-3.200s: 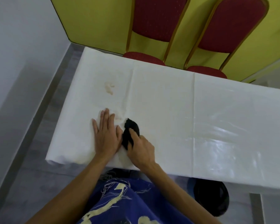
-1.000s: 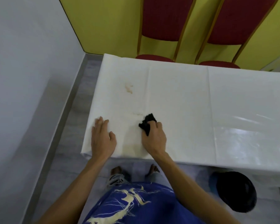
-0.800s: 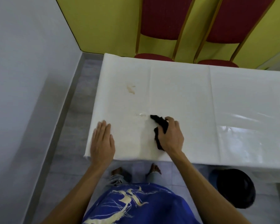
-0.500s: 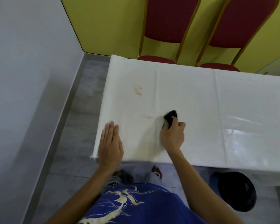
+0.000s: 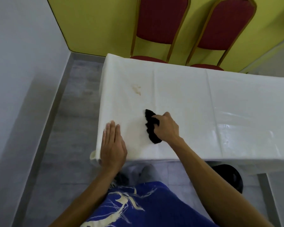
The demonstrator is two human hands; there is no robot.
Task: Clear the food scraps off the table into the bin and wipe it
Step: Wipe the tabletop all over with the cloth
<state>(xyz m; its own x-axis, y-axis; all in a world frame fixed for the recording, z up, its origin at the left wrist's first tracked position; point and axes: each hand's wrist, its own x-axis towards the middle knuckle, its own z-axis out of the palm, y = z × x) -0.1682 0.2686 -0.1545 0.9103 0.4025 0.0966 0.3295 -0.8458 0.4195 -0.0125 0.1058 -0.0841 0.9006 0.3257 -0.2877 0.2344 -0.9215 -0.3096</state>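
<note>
A table under a white plastic cover [image 5: 203, 99] fills the middle of the view. My right hand [image 5: 166, 126] presses a black cloth [image 5: 152, 126] onto the cover near the front edge. My left hand [image 5: 112, 146] lies flat, fingers together, on the cover's front left corner and holds nothing. A pale orange smear [image 5: 136, 89] marks the cover farther back, left of a crease. A black bin [image 5: 228, 177] stands on the floor under the table's front edge, to my right.
Two red chairs with gold frames [image 5: 159, 27] [image 5: 223, 30] stand behind the table against a yellow wall. A grey wall runs along the left, with grey floor [image 5: 75, 112] between it and the table. My blue patterned clothing fills the bottom.
My right hand has swept the cloth back and forth over the front left part of the cover and now sits left of the crease. My left hand slid to the corner.
</note>
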